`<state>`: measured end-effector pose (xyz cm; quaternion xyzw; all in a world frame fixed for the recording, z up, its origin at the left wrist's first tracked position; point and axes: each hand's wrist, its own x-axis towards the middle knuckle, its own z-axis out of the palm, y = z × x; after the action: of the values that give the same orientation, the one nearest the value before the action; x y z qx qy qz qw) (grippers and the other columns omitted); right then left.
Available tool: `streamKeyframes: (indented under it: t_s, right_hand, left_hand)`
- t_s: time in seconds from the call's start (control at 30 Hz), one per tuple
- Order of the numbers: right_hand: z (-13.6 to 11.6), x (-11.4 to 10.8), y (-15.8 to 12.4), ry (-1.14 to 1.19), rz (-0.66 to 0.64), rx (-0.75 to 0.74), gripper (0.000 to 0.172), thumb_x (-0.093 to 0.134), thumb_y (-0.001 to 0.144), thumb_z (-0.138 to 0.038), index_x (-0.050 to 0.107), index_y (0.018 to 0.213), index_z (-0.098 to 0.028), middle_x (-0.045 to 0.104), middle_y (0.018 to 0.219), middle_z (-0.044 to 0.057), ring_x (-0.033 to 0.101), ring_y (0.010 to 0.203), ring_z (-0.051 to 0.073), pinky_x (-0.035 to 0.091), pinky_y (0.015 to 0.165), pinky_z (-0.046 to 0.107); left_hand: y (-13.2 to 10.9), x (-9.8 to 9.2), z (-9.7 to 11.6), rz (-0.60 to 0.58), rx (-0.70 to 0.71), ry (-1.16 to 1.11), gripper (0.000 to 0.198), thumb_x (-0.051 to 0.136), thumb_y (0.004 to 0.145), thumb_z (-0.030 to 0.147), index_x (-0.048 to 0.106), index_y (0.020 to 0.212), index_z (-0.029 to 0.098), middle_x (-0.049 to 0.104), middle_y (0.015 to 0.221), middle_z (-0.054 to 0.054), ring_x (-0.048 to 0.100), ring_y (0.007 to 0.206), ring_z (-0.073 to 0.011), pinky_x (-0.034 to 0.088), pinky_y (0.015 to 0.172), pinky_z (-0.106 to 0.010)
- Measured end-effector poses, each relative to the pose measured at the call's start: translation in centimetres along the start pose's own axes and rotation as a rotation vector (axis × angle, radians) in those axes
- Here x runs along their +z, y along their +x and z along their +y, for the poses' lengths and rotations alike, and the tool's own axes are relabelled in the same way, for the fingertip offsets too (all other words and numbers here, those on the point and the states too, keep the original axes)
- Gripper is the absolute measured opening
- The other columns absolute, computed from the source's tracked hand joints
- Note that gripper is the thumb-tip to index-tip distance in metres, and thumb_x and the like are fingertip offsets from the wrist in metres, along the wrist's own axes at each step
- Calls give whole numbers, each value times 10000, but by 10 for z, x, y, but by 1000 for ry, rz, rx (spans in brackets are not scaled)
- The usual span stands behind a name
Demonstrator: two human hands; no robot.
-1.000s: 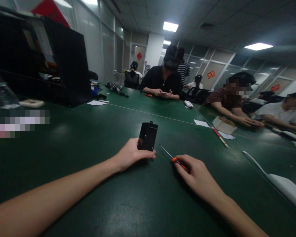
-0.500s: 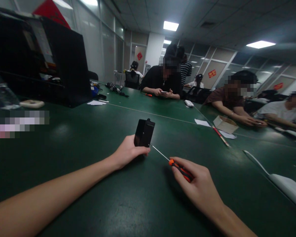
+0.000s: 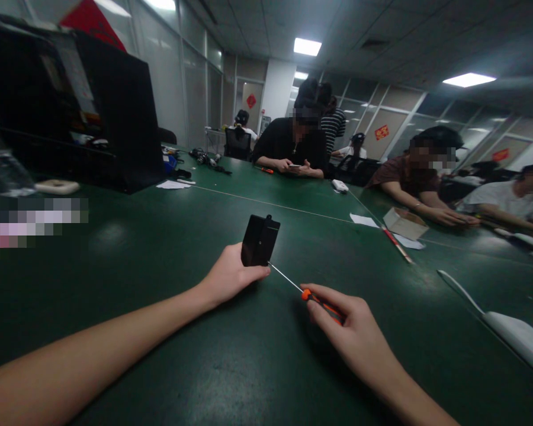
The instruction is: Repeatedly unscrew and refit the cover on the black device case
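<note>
A small black box (image 3: 260, 241) with a tab on its top and a screw on its side is tilted in my left hand (image 3: 231, 272). The thumb presses along its lower edge; the other fingers are mostly hidden behind it. My right hand (image 3: 349, 322) is closed round the orange and black handle of a screwdriver (image 3: 324, 306). Its thin metal shaft points up and left, and the tip meets the lower right corner of the box, though I cannot make out a screw there. Both hands are above the green table (image 3: 231, 367).
A large black open case (image 3: 124, 118) stands at the left. To the right lie a white power strip (image 3: 522, 340), a red-and-white stick (image 3: 397, 245), a small open carton (image 3: 405, 223) and paper (image 3: 364, 220). A person in black (image 3: 275, 139) and others sit across the table.
My right hand and the screwdriver have shifted slightly left and down. The tip has come to the corner of the box, whose tilt has changed a little in my left hand.
</note>
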<state>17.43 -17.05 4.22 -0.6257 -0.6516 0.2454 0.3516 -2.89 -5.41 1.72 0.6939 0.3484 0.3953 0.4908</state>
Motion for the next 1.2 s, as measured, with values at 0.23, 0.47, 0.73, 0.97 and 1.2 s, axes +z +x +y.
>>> streamKeyframes:
  t_s: [0.23, 0.47, 0.73, 0.97, 1.2]
  right_hand:
    - [-4, 7, -4, 849, -298, 514, 398, 573, 899, -400, 605, 1235, -188, 538, 635, -39, 182, 361, 0, 87, 344, 150]
    - [-9, 5, -8, 727, -290, 483, 401, 550, 905, -406, 606, 1235, -185, 476, 608, -56, 165, 370, 17, 101, 341, 152]
    - [4, 15, -22, -404, 8, -437, 368, 411, 971, -222, 616, 1258, -118, 688, 841, 91, 656, 707, 182, 529, 646, 289]
    - [6, 6, -24, -962, 95, -791, 408, 341, 940, -63, 595, 1259, -47, 711, 836, 114, 639, 605, 174, 493, 492, 266]
    - [-2, 8, -27, -898, 112, -736, 393, 376, 941, -82, 641, 1232, -86, 731, 823, 116, 647, 597, 179, 510, 514, 277]
  left_hand:
    - [-7, 6, 0, 87, 50, 133, 191, 709, 717, 276, 620, 822, 143, 632, 750, -9, 590, 693, -166, 442, 602, -266]
    - [-13, 7, 2, 99, 49, 207, 180, 697, 726, 279, 616, 820, 148, 625, 753, -11, 583, 683, -166, 444, 601, -273]
    - [-25, 9, 8, 111, -11, 159, 190, 698, 737, 286, 629, 846, 147, 653, 797, -26, 614, 733, -185, 466, 640, -288]
    - [-30, 10, 12, 106, -44, 201, 198, 693, 732, 280, 623, 855, 142, 650, 796, -31, 608, 726, -191, 461, 635, -293]
    - [-32, 11, 11, 101, -41, 214, 186, 680, 734, 279, 624, 854, 148, 649, 807, -32, 608, 739, -194, 460, 654, -298]
